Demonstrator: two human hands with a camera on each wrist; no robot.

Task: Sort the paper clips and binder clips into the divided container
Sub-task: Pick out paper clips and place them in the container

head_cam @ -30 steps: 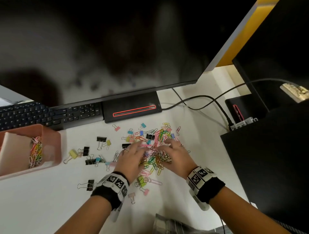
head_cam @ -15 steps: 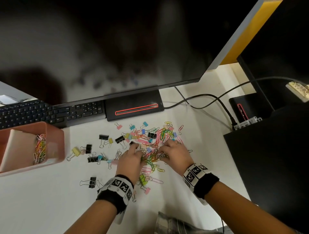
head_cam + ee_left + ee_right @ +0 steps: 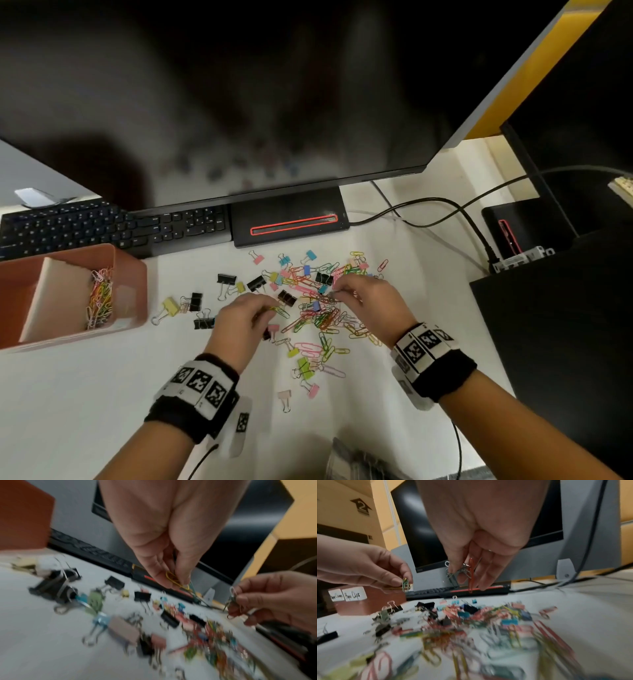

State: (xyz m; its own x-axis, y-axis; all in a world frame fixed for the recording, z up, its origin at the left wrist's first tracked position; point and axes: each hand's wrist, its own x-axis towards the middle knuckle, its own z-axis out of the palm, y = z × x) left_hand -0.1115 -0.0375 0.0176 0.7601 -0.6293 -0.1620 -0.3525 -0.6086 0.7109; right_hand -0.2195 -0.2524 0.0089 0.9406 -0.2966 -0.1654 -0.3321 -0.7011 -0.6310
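Where both hands were pressed down into the heap a moment ago, they have now lifted a little, each pinching a few paper clips. The left hand [image 3: 244, 317] holds a small bunch of yellow and green paper clips [image 3: 177, 580] between thumb and fingertips, just left of centre in the head view. Their long axis lies roughly level, pointing toward the right of the frame. The right hand [image 3: 368, 298] pinches its own bunch of paper clips [image 3: 464, 572], a red one and some silvery ones; in the right wrist view the red clip hangs with its long axis near vertical, tip down toward the desk.

This suggests a fresh handful has been taken and the carry to the container is the next step, though most of the sorting is not yet done.

Below and between the hands, the pile of coloured paper clips [image 3: 325, 317] spreads across the middle of the white desk [image 3: 85, 411]. Binder clips [image 3: 226, 279], black and pastel, lie scattered to its left, above and below.

At the far left edge sits the terracotta divided container [image 3: 132, 274], with paper clips already in its right compartment. Its left compartment looks bare. Handwritten labels show on its side; the nearer reads "Paper Clips".

Above, in the upper half, are a keyboard [image 3: 102, 226] and a large dark monitor [image 3: 274, 85].
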